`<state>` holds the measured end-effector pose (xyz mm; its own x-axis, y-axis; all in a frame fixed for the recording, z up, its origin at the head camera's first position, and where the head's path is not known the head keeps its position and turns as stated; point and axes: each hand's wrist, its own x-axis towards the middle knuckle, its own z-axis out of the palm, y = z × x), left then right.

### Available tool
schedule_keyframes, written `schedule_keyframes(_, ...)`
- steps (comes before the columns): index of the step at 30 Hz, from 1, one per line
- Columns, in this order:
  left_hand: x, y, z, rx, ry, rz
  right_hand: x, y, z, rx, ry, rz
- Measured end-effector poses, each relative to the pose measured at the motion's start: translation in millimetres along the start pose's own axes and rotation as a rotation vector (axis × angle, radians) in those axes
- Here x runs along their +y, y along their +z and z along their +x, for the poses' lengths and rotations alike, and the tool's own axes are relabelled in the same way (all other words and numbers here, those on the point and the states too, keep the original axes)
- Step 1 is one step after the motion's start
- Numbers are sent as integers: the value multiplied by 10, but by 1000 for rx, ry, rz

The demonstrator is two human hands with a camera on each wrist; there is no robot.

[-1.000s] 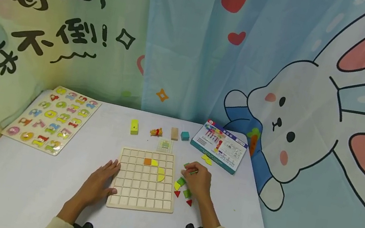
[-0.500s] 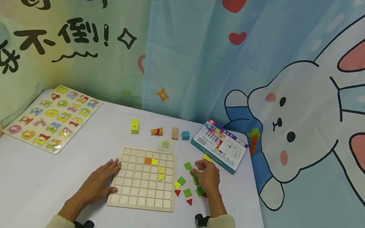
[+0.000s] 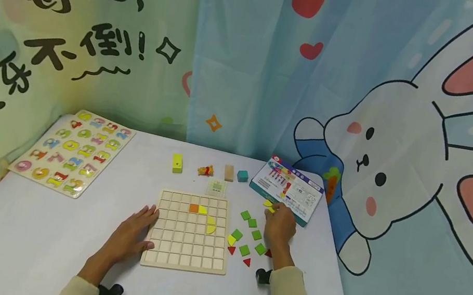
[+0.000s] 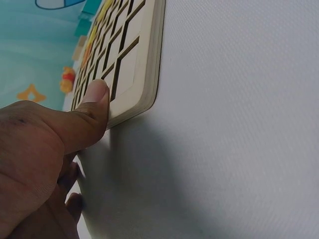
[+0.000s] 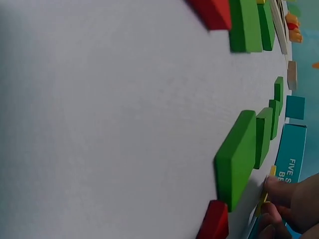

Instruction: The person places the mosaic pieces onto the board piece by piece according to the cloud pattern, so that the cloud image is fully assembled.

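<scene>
My left hand (image 3: 126, 236) lies at the left side of a wooden grid board (image 3: 184, 264), fingers stretched along its edge. In the left wrist view, the thumb (image 4: 97, 94) rests on the board's rim near a corner. An orange square (image 3: 194, 208) and a few yellow pieces (image 3: 210, 229) sit in the grid. Beside the box, my right hand (image 3: 280, 226) pinches a flat yellow piece (image 5: 261, 199) between thumb and finger; its shape is partly hidden. Green squares (image 3: 244, 250) and red triangles (image 3: 247, 262) lie between that hand and the board.
A printed box (image 3: 289, 186) lies behind the right hand. Along the back are a yellow block (image 3: 177, 163), a small bear figure (image 3: 206, 170), a wooden block (image 3: 229, 172) and a teal block (image 3: 243, 175). A number puzzle board (image 3: 74, 153) lies at left.
My right hand has moved from the green squares back and right to the yellow pieces by the box, leaving the green squares spread on the table. The left hand has stayed at the board.
</scene>
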<state>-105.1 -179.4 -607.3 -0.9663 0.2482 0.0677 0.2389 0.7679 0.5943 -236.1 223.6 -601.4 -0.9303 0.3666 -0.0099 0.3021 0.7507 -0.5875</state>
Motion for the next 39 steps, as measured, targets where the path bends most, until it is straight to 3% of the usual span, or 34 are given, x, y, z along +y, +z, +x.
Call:
schedule_keyframes(8,12,-8,-11,2,-5,-16,25,-51,-43,11,7,-19)
schedule_keyframes(16,24,-23,0,9,-2,-3,21,-211,-72,-134,1,-50)
schedule_keyframes(21,12,-10,-4,4,-7,-9,20,-262,-90,-152,-28,-61)
schedule_keyframes(28,-5,9,-17,13,7,-6,-235,-207,-331,-183,-153,28)
schedule_keyframes(34,-7,10,-17,24,13,-5,-541,-17,-578,-276,-257,85)
schedule_keyframes(39,-16,13,-14,14,7,-12,-740,185,-784,-288,-361,164)
